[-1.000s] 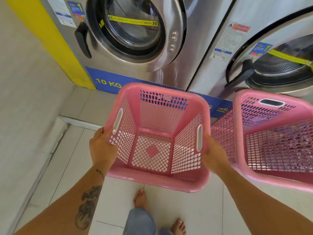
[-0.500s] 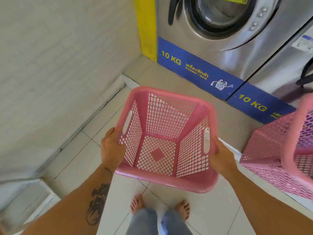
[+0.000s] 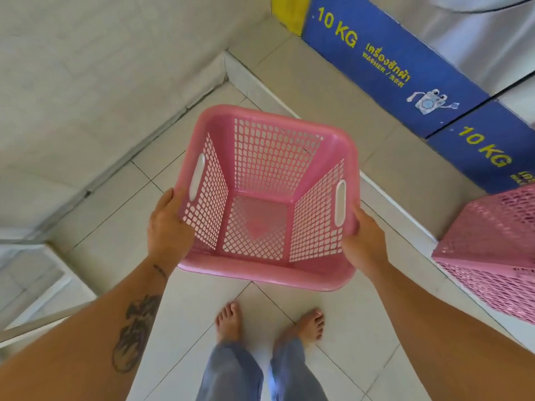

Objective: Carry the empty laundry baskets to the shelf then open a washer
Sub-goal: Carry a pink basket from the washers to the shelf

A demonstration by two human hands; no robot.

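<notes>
You hold the empty pink basket [image 3: 269, 195] out in front of you above the tiled floor [image 3: 185, 308], your left hand [image 3: 168, 227] gripping its left rim and your right hand [image 3: 364, 241] gripping its right. A second pink basket [image 3: 492, 250] sits at the right edge, below the washers' blue 10 KG panels [image 3: 385, 62].

Pale square tiles cover the floor [image 3: 341, 337]. A raised tiled step [image 3: 333, 91] runs beyond it, meeting a plain beige wall [image 3: 86, 68] to its left. A yellow strip [image 3: 285, 11] stands at the step's far end, daylight bright throughout.
</notes>
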